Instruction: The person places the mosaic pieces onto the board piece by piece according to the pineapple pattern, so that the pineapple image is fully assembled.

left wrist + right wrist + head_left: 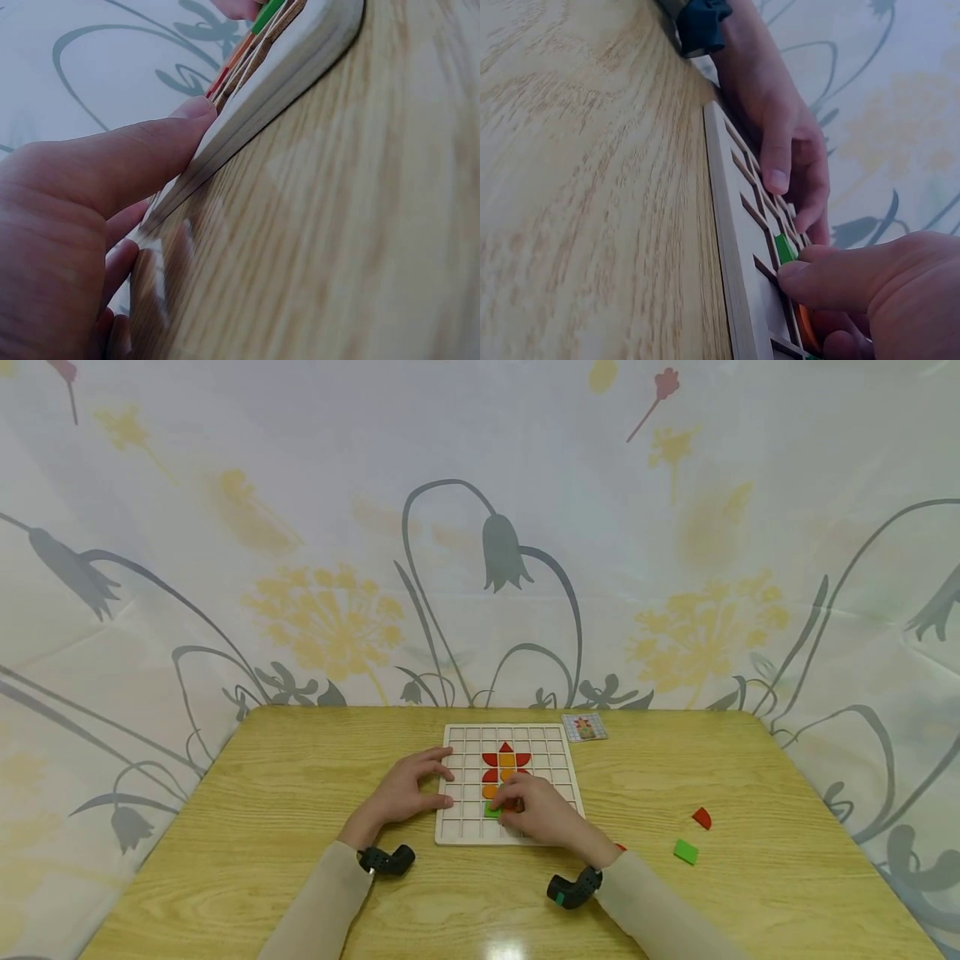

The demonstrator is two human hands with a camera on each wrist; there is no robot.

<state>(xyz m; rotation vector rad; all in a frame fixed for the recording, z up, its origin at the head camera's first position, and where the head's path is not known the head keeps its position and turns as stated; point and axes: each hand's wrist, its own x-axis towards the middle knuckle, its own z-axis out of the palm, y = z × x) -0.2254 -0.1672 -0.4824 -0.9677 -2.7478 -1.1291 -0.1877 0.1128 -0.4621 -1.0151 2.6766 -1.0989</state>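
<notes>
A white gridded board (465, 827) lies on the table, with red, orange and green pieces set in its cells. My left hand (405, 789) rests at the board's left edge; its thumb (161, 142) touches the rim, and its fingers reach onto the board. Over the lower middle cells is my right hand (543, 810), thumb and fingertips pinching a green tile (784, 248). An orange piece (490, 792) sits just above that tile on the board. An orange square (507, 760) and a red triangle (506, 747) stand higher up. The right fingers hide some cells.
A small pattern card (584, 727) lies by the board's upper right corner. To the right on the table (300, 793) are a loose red quarter-circle (702, 817) and a green tile (686, 852). Another red piece (620, 847) shows partly behind the right wrist. A patterned curtain (465, 610) stands behind.
</notes>
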